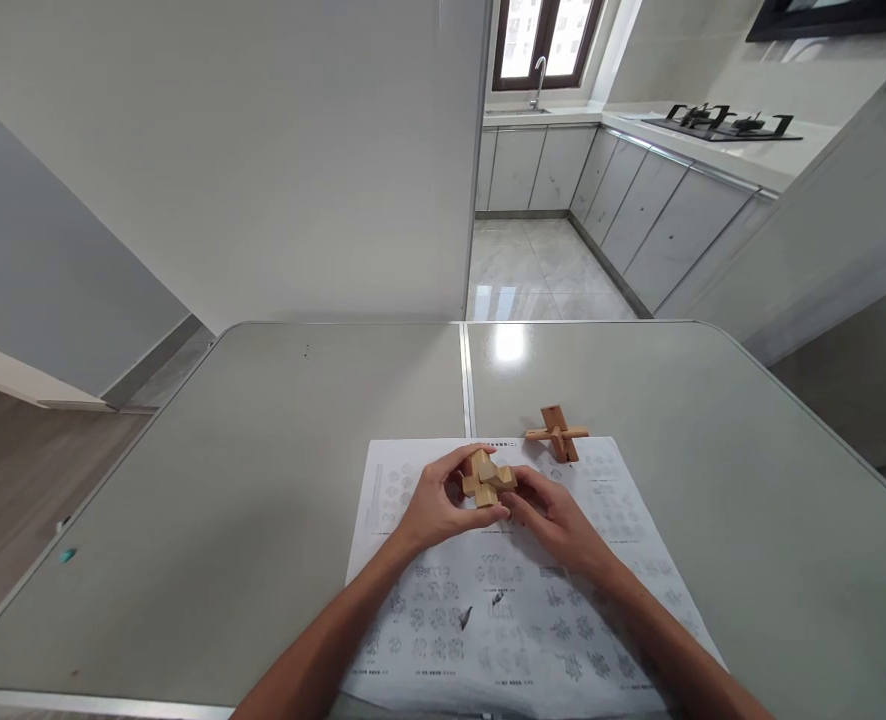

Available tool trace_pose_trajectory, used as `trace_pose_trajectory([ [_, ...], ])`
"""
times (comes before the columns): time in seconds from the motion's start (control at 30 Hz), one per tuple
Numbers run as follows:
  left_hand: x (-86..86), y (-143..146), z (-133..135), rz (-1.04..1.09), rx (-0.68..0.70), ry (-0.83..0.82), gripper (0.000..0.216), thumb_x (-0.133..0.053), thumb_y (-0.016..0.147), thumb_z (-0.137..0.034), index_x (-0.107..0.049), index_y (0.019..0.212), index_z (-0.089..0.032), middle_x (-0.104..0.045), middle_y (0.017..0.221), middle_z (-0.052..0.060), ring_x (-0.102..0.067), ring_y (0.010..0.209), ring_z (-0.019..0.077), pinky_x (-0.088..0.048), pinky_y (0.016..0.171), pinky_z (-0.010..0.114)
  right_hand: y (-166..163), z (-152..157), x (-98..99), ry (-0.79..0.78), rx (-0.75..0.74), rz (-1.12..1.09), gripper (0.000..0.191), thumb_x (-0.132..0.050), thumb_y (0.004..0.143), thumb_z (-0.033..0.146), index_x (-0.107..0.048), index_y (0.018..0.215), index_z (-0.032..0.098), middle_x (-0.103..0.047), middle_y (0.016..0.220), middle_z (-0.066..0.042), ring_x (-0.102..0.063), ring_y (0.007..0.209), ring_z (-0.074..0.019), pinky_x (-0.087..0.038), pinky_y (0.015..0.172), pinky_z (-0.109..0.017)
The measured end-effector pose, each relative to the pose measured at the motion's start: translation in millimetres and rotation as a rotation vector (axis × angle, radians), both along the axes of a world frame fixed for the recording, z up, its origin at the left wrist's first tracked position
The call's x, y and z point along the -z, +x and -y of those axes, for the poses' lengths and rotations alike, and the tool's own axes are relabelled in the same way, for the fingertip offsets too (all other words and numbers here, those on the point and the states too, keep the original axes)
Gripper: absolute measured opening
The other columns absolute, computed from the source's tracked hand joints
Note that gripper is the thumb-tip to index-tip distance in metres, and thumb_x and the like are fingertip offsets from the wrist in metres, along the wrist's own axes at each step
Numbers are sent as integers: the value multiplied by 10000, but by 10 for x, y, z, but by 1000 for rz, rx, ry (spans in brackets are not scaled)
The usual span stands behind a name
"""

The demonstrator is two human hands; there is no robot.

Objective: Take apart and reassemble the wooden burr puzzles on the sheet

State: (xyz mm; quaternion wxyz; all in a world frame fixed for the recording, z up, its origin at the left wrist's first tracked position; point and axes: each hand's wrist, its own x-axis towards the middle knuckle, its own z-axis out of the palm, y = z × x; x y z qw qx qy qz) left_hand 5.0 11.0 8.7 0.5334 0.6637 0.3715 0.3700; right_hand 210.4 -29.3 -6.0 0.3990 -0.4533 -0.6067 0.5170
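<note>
We hold a wooden puzzle (486,478) between both hands, just above the far half of a printed sheet (518,600). Our left hand (434,508) is closed on it from the left, with the fingers curled over the top and the thumb pressed against the near side. Our right hand (557,522) grips it from the right, fingertips on the blocks and the palm low over the paper. The puzzle is a knot of short light-brown bars that stick out in several directions.

The sheet lies flat on the grey table (263,480) and is covered with rows of small diagrams. A wooden cross (557,433) stands at the sheet's far right corner, apart from our hands. A small teal scrap (68,554) lies near the table's left edge.

Beyond the table a kitchen opens, with a faucet (539,80) over a sink below the window; we cannot tell what the sink holds. A black hob (728,122) sits on the counter to the right.
</note>
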Motion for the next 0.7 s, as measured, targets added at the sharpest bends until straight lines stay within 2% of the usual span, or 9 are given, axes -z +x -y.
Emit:
trace_pose_trajectory([
  [0.13, -16, -22, -24, -45, -85, 124, 586, -911, 733, -420, -706, 1257, -256, -674, 1104, 59, -642, 952, 212, -559, 813, 310, -8, -2, -18, 6, 31, 20, 336, -567, 1056, 518, -683, 1161, 221, -699, 976, -57, -629, 793, -211, -508, 726, -337],
  [0.27, 4, -53, -70, -38, -160, 152, 556, -869, 792, -429, -675, 1287, -264, -691, 1187, 70, -663, 1050, 242, -552, 931, 362, -5, -13, -45, -6, 70, 14, 365, -565, 1049, 550, -679, 1146, 217, -669, 874, -35, -631, 748, -209, -514, 715, -342],
  [0.37, 55, -93, -137, -156, -358, 194, 507, -841, 827, -415, -658, 1274, -265, -667, 1239, 71, -640, 1109, 258, -526, 972, 396, -2, -25, -39, -30, 101, 5, 370, -554, 1051, 567, -669, 1107, 220, -664, 886, -39, -615, 727, -201, -508, 690, -337],
  [0.47, 116, -149, -207, -382, -537, 263, 498, -862, 803, -394, -670, 1243, -259, -612, 1261, 82, -575, 1214, 302, -489, 1047, 459, 0, -30, -14, -58, 126, -21, 364, -552, 1052, 571, -657, 1076, 223, -661, 920, -47, -595, 716, -192, -499, 670, -333],
  [0.57, 163, -197, -242, -555, -568, 333, 500, -887, 763, -381, -685, 1200, -245, -567, 1315, 103, -501, 1286, 349, -432, 1111, 527, 0, -28, 6, -72, 141, -48, 356, -556, 1053, 569, -652, 1075, 227, -653, 914, -43, -601, 721, -192, -506, 673, -333],
  [0.7, 190, -216, -240, -658, -568, 346, 506, -884, 753, -409, -693, 1195, -254, -562, 1356, 112, -468, 1307, 380, -386, 1122, 571, 3, -25, 17, -62, 148, -44, 359, -549, 1056, 573, -655, 1067, 231, -657, 915, -41, -607, 717, -190, -511, 673, -333],
])
